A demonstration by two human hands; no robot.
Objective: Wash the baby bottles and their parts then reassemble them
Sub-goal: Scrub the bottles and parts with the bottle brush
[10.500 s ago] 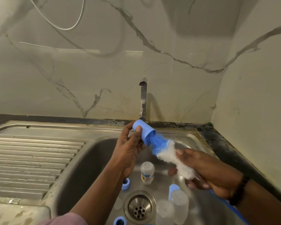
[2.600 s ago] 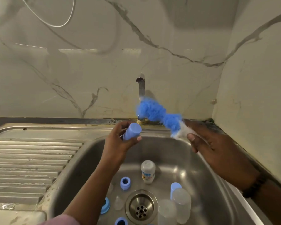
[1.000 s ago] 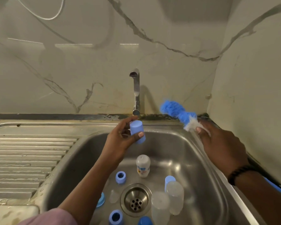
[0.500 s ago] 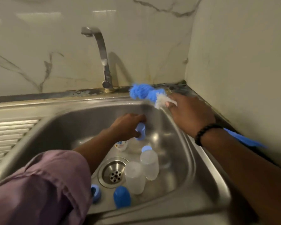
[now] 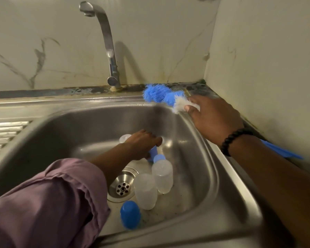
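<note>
— Where do we find room in the sink (image 5: pixel 195 208)?

— Its left half lies bare. Two clear bottles (image 5: pixel 153 183) and a blue cap (image 5: pixel 130 214) crowd the drain (image 5: pixel 122 187); our left hand (image 5: pixel 141 144) fills the middle.

— And the rim?

— Our right hand (image 5: pixel 214 119) and the brush (image 5: pixel 161 95) block the back right corner.

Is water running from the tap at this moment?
No: the tap's spout shows no stream beneath it, and the left hand is down in the sink basin with a light blue cap.

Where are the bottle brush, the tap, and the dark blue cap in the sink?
bottle brush (image 5: pixel 157 94), head view, on its blue bristles.
tap (image 5: pixel 109 49), head view, on the upright spout.
dark blue cap (image 5: pixel 130 217), head view, on its side wall, beside the drain.
</note>
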